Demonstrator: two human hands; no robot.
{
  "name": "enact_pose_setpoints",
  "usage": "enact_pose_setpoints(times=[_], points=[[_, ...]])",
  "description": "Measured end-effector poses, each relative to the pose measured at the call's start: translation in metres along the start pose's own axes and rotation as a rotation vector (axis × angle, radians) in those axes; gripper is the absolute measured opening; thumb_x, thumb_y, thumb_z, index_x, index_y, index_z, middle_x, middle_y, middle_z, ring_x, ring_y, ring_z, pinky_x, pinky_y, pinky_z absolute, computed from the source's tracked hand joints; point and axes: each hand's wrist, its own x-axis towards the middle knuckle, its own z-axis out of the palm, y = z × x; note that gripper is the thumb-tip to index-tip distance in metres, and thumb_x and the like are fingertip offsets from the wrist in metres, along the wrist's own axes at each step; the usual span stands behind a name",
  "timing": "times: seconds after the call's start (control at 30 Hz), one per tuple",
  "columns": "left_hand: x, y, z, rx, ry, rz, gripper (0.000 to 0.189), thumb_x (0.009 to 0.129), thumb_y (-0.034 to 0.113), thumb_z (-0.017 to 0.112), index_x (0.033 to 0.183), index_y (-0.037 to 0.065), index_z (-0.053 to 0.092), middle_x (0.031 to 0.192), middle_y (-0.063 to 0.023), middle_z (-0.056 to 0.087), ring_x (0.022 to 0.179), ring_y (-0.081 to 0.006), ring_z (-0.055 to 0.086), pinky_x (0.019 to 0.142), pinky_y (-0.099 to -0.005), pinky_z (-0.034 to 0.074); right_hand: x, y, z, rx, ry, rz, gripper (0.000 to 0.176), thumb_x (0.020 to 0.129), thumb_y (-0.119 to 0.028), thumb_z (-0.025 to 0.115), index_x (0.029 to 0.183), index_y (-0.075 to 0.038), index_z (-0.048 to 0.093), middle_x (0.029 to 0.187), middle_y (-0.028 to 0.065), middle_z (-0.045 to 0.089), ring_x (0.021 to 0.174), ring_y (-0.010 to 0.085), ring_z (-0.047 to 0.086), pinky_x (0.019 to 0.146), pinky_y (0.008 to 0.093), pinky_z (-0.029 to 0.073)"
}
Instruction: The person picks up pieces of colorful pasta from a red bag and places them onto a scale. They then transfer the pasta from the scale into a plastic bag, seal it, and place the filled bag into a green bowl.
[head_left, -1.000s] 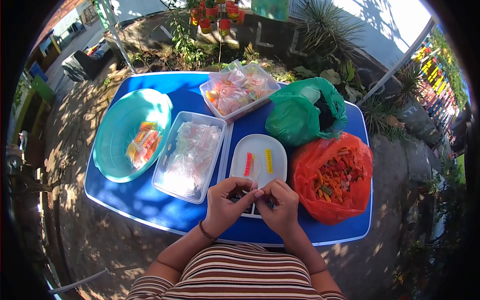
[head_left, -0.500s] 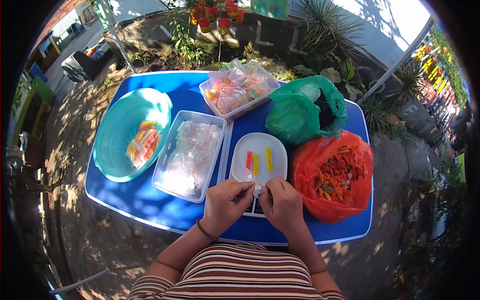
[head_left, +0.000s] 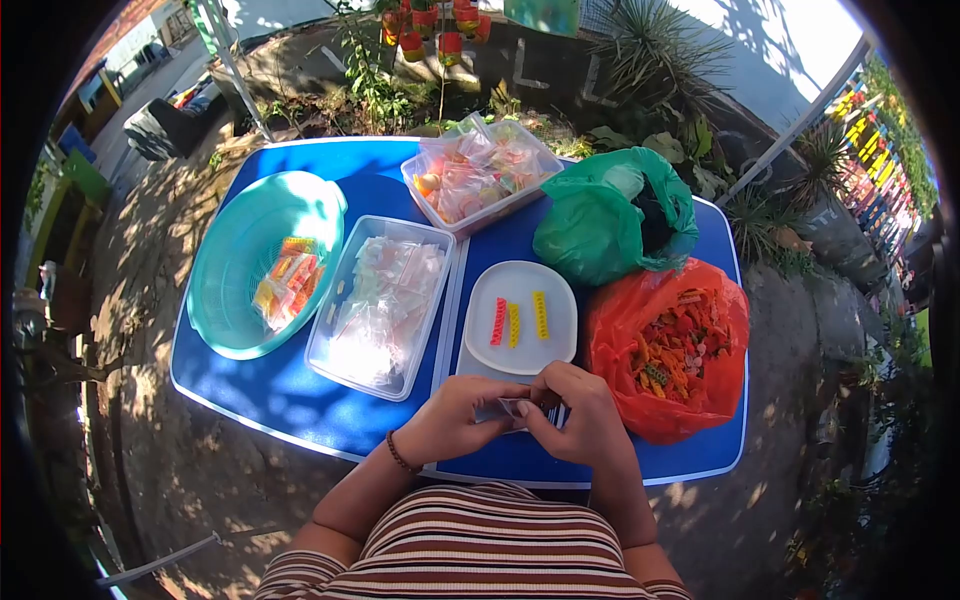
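Low at the table's front, my left hand (head_left: 452, 418) and my right hand (head_left: 577, 412) pinch a small clear plastic bag (head_left: 497, 408) between them. Just beyond my hands is a white scale with a square plate (head_left: 520, 358). On the plate lie one red strip (head_left: 498, 322) and two yellow strips (head_left: 541, 316), apart from my fingers. To the left, a clear tub (head_left: 322, 345) holds many small plastic bags. Right of the plate, a red plastic bag (head_left: 622, 405) is full of orange and red pieces.
A turquoise basket (head_left: 215, 265) with filled packets stands at the far left. At the back are a tub (head_left: 470, 228) heaped with packets and a green plastic bag (head_left: 585, 235). All rest on a blue table (head_left: 270, 400). Plants grow behind.
Both hands have drawn back toward my body with the small bag and turned. My right hand has moved slightly right, and the strips on the plate show fully.
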Motion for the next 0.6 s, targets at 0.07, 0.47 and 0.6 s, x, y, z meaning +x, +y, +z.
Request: enact_pose_setpoints(times=[0.07,0.47,0.6], points=[[-0.001,-0.004,0.004,-0.100,0.082,-0.067,0.032,0.087,0.005,0.078,0.118,0.001,0.074,0.099,-0.0133,0.078,0.091,-0.0168,0.075,0.083,-0.0281,0.058,0.003,-0.001,-0.008,0.092,-0.010,0.052,0.008,0.080,-0.001,0.067,0.087,0.000,0.064,0.079,0.0138,0.061,0.073,0.0281,0.062,0.068,0.0341,0.050],[-0.006,-0.003,0.010,-0.214,0.204,-0.122,0.017,0.085,0.006,0.083,0.101,0.001,0.078,0.096,-0.0056,0.078,0.084,-0.0104,0.073,0.079,-0.0235,0.057,0.000,0.005,0.023,0.792,0.492,-0.054,0.025,0.097,0.008,0.064,0.116,0.000,0.052,0.112,0.0177,0.070,0.108,0.0182,0.069,0.094,0.0285,0.055],[-0.005,0.002,0.010,-0.278,0.205,-0.185,0.021,0.085,0.007,0.083,0.105,0.000,0.077,0.096,-0.0057,0.078,0.084,-0.0091,0.071,0.081,-0.0244,0.057,-0.003,0.002,0.030,0.862,0.396,0.062,0.028,0.093,0.007,0.070,0.115,0.000,0.053,0.112,0.0177,0.069,0.104,0.0186,0.069,0.092,0.0299,0.056]])
